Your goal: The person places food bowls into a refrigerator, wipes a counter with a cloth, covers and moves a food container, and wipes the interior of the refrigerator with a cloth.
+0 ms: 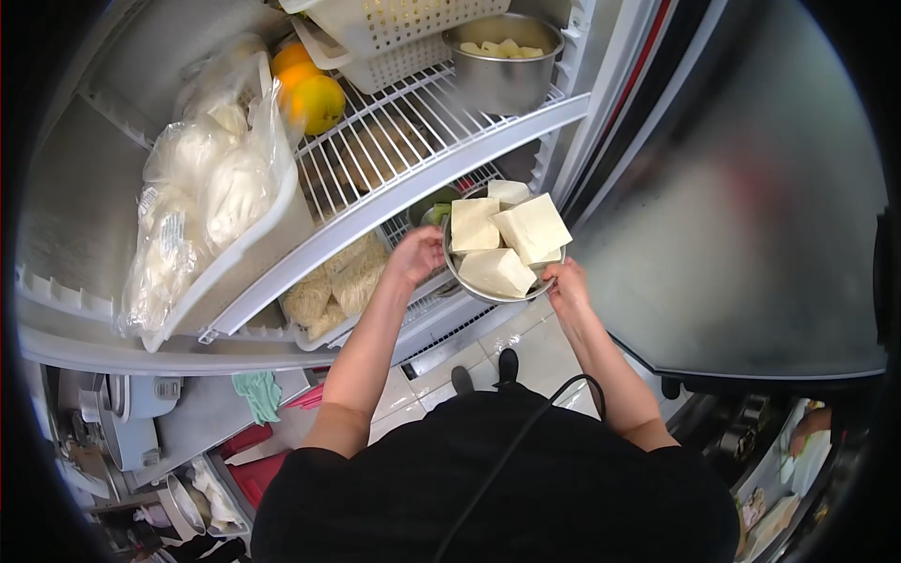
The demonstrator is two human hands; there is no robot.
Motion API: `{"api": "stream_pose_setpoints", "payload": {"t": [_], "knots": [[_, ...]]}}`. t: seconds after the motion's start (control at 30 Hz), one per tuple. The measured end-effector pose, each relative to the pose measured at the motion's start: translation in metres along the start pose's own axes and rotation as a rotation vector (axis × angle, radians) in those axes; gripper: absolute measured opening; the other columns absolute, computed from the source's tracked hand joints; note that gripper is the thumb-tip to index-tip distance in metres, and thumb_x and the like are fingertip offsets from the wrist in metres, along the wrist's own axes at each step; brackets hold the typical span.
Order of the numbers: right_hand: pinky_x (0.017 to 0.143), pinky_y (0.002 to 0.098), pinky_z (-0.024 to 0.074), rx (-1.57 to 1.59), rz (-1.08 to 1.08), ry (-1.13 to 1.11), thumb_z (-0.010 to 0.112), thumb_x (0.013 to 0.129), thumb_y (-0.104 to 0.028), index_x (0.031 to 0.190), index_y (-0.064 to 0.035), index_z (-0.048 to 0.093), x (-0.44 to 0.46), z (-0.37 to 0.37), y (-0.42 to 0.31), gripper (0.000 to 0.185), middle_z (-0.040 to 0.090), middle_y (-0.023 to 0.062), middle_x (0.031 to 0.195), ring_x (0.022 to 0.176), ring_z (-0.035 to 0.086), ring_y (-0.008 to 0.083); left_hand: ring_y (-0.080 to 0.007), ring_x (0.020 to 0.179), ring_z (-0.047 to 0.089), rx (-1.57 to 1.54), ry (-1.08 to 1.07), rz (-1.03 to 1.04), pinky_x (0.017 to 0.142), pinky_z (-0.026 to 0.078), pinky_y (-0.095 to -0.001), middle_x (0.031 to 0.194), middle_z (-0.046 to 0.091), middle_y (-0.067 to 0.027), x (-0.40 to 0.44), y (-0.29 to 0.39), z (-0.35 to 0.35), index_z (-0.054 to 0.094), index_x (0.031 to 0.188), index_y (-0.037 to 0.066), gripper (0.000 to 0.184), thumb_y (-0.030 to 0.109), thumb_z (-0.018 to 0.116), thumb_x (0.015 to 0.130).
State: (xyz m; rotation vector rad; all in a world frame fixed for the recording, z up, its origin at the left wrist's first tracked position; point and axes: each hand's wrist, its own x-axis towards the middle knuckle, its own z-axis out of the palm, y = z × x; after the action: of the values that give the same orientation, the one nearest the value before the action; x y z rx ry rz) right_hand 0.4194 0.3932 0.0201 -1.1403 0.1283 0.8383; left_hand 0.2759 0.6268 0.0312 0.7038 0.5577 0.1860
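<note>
A round metal bowl point(490, 296) heaped with several large white blocks of tofu point(532, 228) is held up in front of the fridge's lower shelves. My left hand point(419, 253) is closed at the bowl's left side, its fingertips partly hidden by the rim. On the lower right, my right hand point(568, 281) pinches the rim, thumb on top. The tofu stands above the bowl's edge.
Above, a wire shelf point(375, 150) carries a metal pot point(507, 80) of pale chunks, oranges point(317, 103), a white perforated basket point(404, 28) and a tray of bagged white food point(211, 178). Noodle bundles point(338, 286) lie lower. The glass door point(751, 206) stands ajar at right.
</note>
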Motion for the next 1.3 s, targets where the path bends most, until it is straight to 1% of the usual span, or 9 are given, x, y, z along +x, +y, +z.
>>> {"api": "stream_pose_setpoints", "payload": {"t": [0.07, 0.1, 0.17, 0.3, 0.33, 0.43, 0.63, 1.03, 1.3], "knots": [[0.042, 0.0213, 0.0322, 0.001, 0.008, 0.019, 0.047, 0.054, 0.011, 0.076, -0.0026, 0.042, 0.01, 0.004, -0.003, 0.027, 0.048, 0.0042, 0.069, 0.052, 0.043, 0.0108, -0.0196, 0.074, 0.058, 0.3, 0.393, 0.052, 0.054, 0.051, -0.0303, 0.085, 0.055, -0.0098, 0.003, 0.007, 0.0, 0.048, 0.102, 0.003, 0.035, 0.016, 0.058, 0.071], [0.04, 0.021, 0.0307, -0.001, 0.006, 0.022, 0.047, 0.054, 0.011, 0.076, -0.0032, 0.042, 0.013, 0.004, -0.003, 0.027, 0.047, 0.0034, 0.067, 0.05, 0.042, 0.01, -0.0196, 0.074, 0.058, 0.294, 0.402, 0.053, 0.054, 0.051, -0.0303, 0.085, 0.055, -0.0098, 0.009, 0.002, -0.001, 0.048, 0.102, 0.003, 0.035, 0.016, 0.058, 0.071], [0.037, 0.0204, 0.0277, -0.005, 0.0, 0.029, 0.048, 0.054, 0.01, 0.077, -0.0044, 0.042, 0.017, 0.002, -0.003, 0.028, 0.046, 0.0018, 0.063, 0.046, 0.039, 0.0084, -0.0205, 0.071, 0.058, 0.778, 0.993, 0.377, 0.047, 0.052, -0.0298, 0.088, 0.054, -0.0113, 0.027, -0.016, 0.001, 0.04, 0.115, 0.005, 0.05, 0.024, 0.059, 0.073], [0.038, 0.02, 0.0287, 0.006, 0.035, 0.016, 0.049, 0.054, 0.01, 0.077, -0.0048, 0.042, 0.025, 0.0, -0.004, 0.028, 0.047, 0.0021, 0.063, 0.047, 0.041, 0.0093, -0.0189, 0.06, 0.057, 0.285, 0.716, 0.189, 0.044, 0.051, -0.0254, 0.094, 0.054, -0.0124, 0.05, -0.018, -0.017, 0.04, 0.112, 0.005, 0.035, 0.019, 0.048, 0.081], [0.039, 0.0199, 0.0294, 0.018, 0.031, 0.017, 0.049, 0.054, 0.01, 0.077, -0.0048, 0.042, 0.027, 0.0, -0.003, 0.028, 0.048, 0.0024, 0.064, 0.048, 0.042, 0.0095, -0.0218, 0.068, 0.06, 0.213, 0.71, 0.18, 0.041, 0.05, -0.0276, 0.095, 0.056, -0.0152, 0.054, -0.019, -0.024, 0.036, 0.118, 0.005, 0.037, 0.008, 0.039, 0.081], [0.04, 0.0198, 0.0306, 0.031, 0.028, 0.025, 0.048, 0.054, 0.01, 0.078, -0.0048, 0.043, 0.03, -0.001, -0.006, 0.028, 0.049, 0.0028, 0.065, 0.049, 0.043, 0.0099, -0.0195, 0.062, 0.058, 0.072, 0.642, 0.355, 0.047, 0.05, -0.0226, 0.089, 0.056, -0.0141, 0.025, -0.034, -0.011, 0.045, 0.104, -0.001, 0.026, 0.004, 0.041, 0.078], [0.036, 0.0188, 0.0259, 0.03, 0.009, 0.05, 0.049, 0.055, 0.009, 0.075, -0.0046, 0.041, 0.028, -0.004, -0.022, 0.026, 0.046, 0.0018, 0.061, 0.043, 0.039, 0.008, -0.0202, 0.059, 0.056, -0.357, 0.632, 0.322, 0.048, 0.049, -0.0257, 0.08, 0.057, -0.0144, -0.004, -0.052, 0.0, 0.047, 0.092, -0.006, 0.016, 0.002, 0.041, 0.079], [0.038, 0.0212, 0.0266, -0.007, 0.032, 0.051, 0.054, 0.058, 0.006, 0.071, -0.0068, 0.044, 0.051, 0.047, -0.024, 0.021, 0.045, 0.0009, 0.059, 0.044, 0.04, 0.0091, -0.0204, 0.051, 0.057, 0.015, 0.511, 0.448, 0.042, 0.047, -0.0241, 0.071, 0.058, -0.0141, -0.105, 0.019, 0.018, 0.048, 0.092, -0.007, 0.016, 0.0, 0.042, 0.078], [0.036, 0.0203, 0.0293, 0.053, -0.017, 0.056, 0.056, 0.061, 0.006, 0.07, -0.0083, 0.045, 0.097, 0.088, -0.006, 0.02, 0.047, 0.0006, 0.058, 0.041, 0.04, 0.0096, -0.0181, 0.056, 0.054, 0.006, 0.436, 0.518, 0.046, 0.047, -0.0243, 0.078, 0.057, -0.0105, -0.098, 0.062, 0.02, 0.05, 0.094, 0.002, 0.014, 0.01, 0.047, 0.082]]}}
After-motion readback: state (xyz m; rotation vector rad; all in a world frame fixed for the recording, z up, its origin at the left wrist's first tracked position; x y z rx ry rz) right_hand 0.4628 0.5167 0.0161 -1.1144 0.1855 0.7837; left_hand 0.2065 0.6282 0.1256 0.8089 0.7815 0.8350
